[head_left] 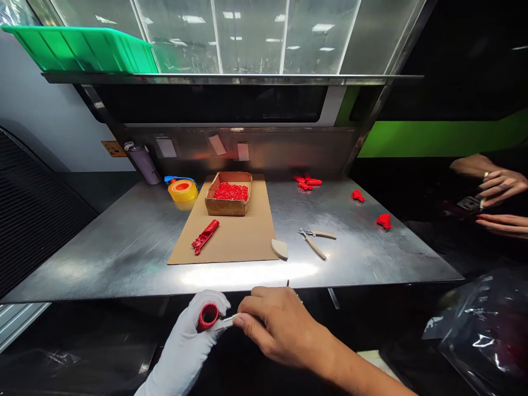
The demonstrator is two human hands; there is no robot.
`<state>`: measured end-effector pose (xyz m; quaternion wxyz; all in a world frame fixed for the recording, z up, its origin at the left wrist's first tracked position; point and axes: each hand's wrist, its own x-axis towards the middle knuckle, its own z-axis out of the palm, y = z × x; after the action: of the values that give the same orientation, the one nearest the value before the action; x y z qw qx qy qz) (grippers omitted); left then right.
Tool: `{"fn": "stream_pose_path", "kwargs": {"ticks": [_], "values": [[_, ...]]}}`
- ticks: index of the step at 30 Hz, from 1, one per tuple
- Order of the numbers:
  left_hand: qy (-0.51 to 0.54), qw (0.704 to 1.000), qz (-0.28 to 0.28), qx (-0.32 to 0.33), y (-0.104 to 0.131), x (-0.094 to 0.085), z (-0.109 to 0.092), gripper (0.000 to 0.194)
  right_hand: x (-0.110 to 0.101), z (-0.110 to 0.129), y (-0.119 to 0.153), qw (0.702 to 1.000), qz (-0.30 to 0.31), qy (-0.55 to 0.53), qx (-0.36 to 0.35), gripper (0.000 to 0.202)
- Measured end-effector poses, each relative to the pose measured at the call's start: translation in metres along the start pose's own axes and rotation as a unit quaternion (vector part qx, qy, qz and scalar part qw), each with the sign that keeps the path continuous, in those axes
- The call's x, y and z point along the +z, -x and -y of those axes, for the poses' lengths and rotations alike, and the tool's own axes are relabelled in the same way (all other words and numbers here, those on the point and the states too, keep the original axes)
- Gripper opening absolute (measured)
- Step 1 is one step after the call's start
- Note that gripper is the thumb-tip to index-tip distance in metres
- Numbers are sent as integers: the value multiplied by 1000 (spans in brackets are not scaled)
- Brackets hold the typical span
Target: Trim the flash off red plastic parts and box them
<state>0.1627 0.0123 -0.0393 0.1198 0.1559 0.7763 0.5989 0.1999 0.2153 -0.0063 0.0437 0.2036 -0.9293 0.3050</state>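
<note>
Now L grip (188, 336) w/ red tube (208, 315), R grip (284, 325) w/ tool (225, 323).

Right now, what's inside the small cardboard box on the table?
Many small red pieces lie heaped in the box. Only the top of the heap shows; it covers the bottom, so anything underneath can't be seen.
</note>
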Motion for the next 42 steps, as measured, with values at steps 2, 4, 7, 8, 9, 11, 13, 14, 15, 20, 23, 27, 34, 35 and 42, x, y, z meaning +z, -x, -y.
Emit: {"fn": "stream_pose_path", "kwargs": {"ticks": [2,4,7,8,9,11,13,14,15,20,23,27,34,35,42], "values": [[9,1000,-10,-1,0,-2,1,19,-1,0,0,999,7,-47,-12,11],[6,1000,-3,-3,0,-3,3,19,-2,-1,-1,996,-11,-84,0,12],[3,999,27,-21,-1,-3,6,20,-1,0,-4,989,-67,-129,20,23],[7,999,33,-29,-1,-2,6,21,1,1,-5,986,-82,-148,12,26],[13,999,33,-37,-2,-1,5,21,4,2,-7,981,-97,-167,-1,28],[35,998,31,-49,-4,4,0,20,13,5,-10,973,-111,-200,-26,32],[59,996,32,-55,-6,8,-7,18,21,7,-13,967,-114,-224,-38,34],[67,995,36,-56,-6,10,-9,17,25,8,-15,964,-112,-238,-36,30],[72,995,41,-57,-7,11,-11,16,28,9,-17,959,-108,-259,-30,23],[86,991,71,-75,-2,11,-7,17,30,4,-23,869,-65,-485,70,21],[99,988,86,-75,1,8,1,20,27,-4,-23,868,-90,-479,91,29],[99,991,74,-59,-1,3,2,22,27,-12,-22,904,-103,-410,68,40],[341,940,-14,-26,-8,-1,-7,13,51,-20,-17,913,-68,-391,92,18],[387,921,-30,-33,-9,0,-7,12,55,-19,-16,908,-41,-406,95,13],[408,897,-91,-141,-20,9,6,27,60,-2,-19,957,-85,-251,121,32]]}}
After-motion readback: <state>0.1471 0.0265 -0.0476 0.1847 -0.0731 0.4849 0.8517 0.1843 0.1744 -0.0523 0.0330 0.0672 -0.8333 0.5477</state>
